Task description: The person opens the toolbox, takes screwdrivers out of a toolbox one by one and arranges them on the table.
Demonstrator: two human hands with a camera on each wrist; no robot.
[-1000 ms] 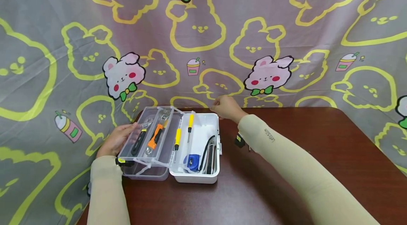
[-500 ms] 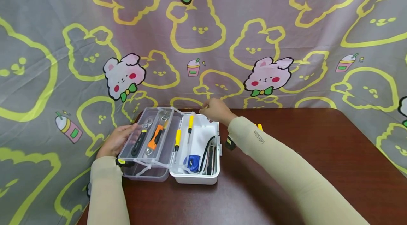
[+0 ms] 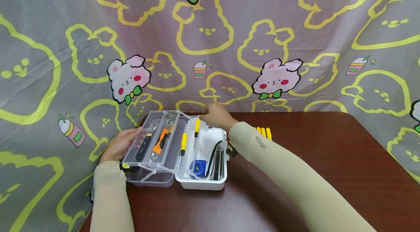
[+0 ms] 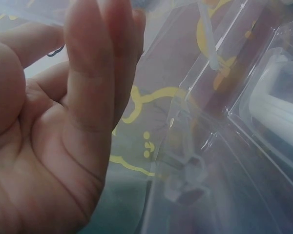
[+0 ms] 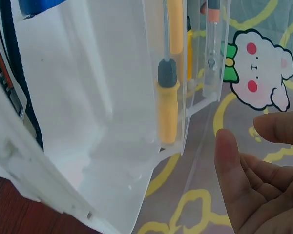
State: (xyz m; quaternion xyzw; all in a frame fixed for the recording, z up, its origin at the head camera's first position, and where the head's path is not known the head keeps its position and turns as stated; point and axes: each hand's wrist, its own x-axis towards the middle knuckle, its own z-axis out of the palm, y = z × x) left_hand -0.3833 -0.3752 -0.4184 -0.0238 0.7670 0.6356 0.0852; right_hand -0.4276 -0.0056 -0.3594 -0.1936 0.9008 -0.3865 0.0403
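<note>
A white toolbox (image 3: 200, 184) stands with its clear trays folded out to the left. My left hand (image 3: 120, 145) grips the outer edge of the upper clear tray (image 3: 130, 154); some fingers show through the plastic. In that tray lie a black-handled adjustable wrench (image 3: 144, 146) and an orange-handled tool (image 3: 160, 141). My right hand (image 3: 217, 115) is over the box's back end. In the right wrist view its thumb and finger (image 5: 227, 151) are apart with nothing between them. Near it lies a yellow-handled screwdriver (image 5: 167, 112); a second screwdriver (image 3: 183, 144) lies beside it in the head view.
A blue tape measure (image 3: 199, 168) and a black-and-silver tool (image 3: 217, 164) lie in the box's front end. Several yellow handles (image 3: 263, 132) lie on the brown table (image 3: 315, 144) behind the right sleeve. A patterned cloth (image 3: 229, 42) hangs behind and at the left.
My right hand has moved left from beyond the box's back right corner to over its back end. The yellow handles have come into view behind the sleeve. The left hand stays put.
</note>
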